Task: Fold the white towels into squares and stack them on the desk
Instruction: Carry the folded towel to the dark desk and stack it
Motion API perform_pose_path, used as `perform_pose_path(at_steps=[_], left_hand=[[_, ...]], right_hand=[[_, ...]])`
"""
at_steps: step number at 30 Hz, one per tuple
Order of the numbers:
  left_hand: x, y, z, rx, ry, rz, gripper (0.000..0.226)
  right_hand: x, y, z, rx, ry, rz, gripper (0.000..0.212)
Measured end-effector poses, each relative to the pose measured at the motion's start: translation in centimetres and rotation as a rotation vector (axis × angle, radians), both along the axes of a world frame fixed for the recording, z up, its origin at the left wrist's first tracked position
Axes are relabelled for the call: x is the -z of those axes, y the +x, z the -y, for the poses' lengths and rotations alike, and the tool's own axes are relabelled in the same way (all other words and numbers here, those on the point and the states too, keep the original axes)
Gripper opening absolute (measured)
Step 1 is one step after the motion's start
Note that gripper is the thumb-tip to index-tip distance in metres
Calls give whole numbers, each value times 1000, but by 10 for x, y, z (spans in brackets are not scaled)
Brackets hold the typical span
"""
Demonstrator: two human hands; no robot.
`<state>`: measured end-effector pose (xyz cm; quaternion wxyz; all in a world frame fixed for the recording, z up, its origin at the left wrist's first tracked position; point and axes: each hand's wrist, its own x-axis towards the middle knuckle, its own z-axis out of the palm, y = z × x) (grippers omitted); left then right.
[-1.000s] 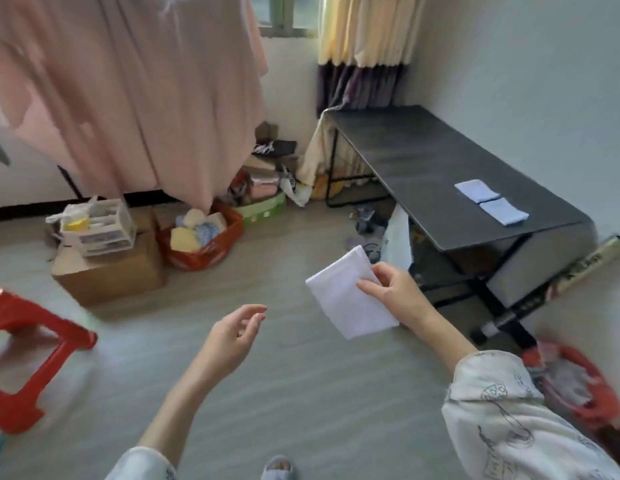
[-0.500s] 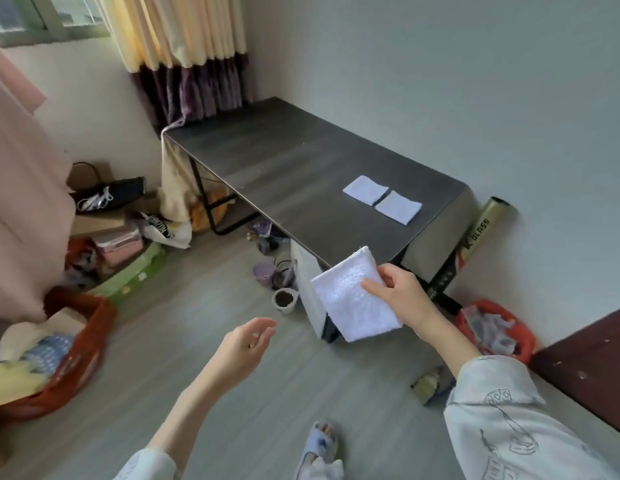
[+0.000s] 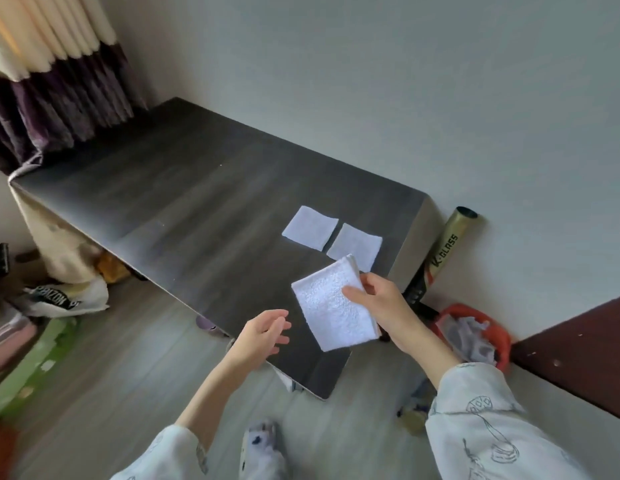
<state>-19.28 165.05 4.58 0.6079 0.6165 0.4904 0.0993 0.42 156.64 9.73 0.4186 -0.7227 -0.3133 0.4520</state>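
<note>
Compared with the frame half a second earlier, the view had closed on the desk (image 3: 170, 202): it filled the centre of the frame, where before it sat in the upper half with open floor below it. The held towel (image 3: 331, 304) now lay over the desk's near right corner instead of over the floor, and the left hand (image 3: 258, 336) had come up beside the desk's front edge. The two folded towels on the desk kept their places. The desk was dark, wood-grained, and ran from upper left to lower right against a pale wall (image 3: 405, 81). A cream and purple curtain (image 3: 52, 81) hung at upper left. A gold tube (image 3: 447, 244) leaned on the wall just right of the desk, with a red basket (image 3: 474, 336) on the floor below it. Bags and clutter lay at left on the grey floor (image 3: 104, 368). The left towel (image 3: 310, 227) and the right towel (image 3: 355, 247) lay flat, side by side, a narrow gap between them. The right hand (image 3: 377, 303) pinched the held towel at its right edge, thumb on top, fingers beneath; the towel's far corner overlapped the right towel in the picture. The left hand was relaxed, fingers loosely spread, holding nothing, just left of the held towel.
</note>
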Motion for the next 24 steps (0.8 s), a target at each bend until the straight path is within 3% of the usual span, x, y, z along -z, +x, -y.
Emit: perform_pose_path(at_steps=[6,10,14,24], left_hand=[[34,86,-105,23,-291,28,35],[57,145,-171,141,-520,116,30],[78,194,-214,238,-452,71,24],[102,277,-246,460,-250,-145,36]], right_hand=[[29,53,-80,198,-57,-84,27],[56,86,-129,363,-100,-183,19],[85,117,-160,551,-160,-234,22],[143,168,-180,675,-441,38,13]])
